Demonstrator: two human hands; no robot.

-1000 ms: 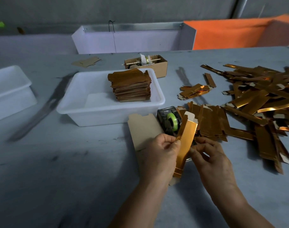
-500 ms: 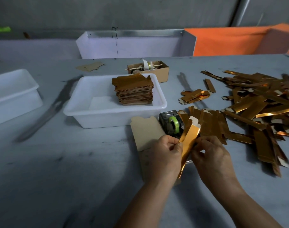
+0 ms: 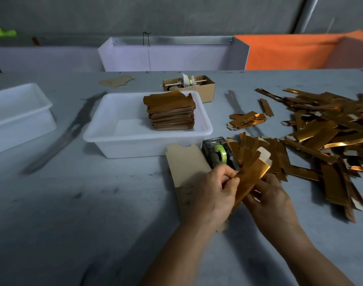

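Note:
A long gold-foil carton sleeve (image 3: 251, 178) slants up to the right between both hands, its white flap at the top. My left hand (image 3: 213, 195) pinches its left edge with curled fingers. My right hand (image 3: 273, 201) holds it from underneath on the right. Just behind the hands stands a dark tape dispenser (image 3: 218, 155) with a green roll. A flat brown card blank (image 3: 186, 164) lies under my left hand.
A white tub (image 3: 118, 139) holds a stack of flat gold blanks (image 3: 171, 113). A big loose pile of gold sleeves (image 3: 325, 133) spreads over the table's right side. A second white tub (image 3: 15, 118) sits at far left, a small cardboard box (image 3: 205, 87) behind.
The gold sleeve has tilted further over to the right and sits lower between the hands. My left hand's fingers have closed tighter on its edge.

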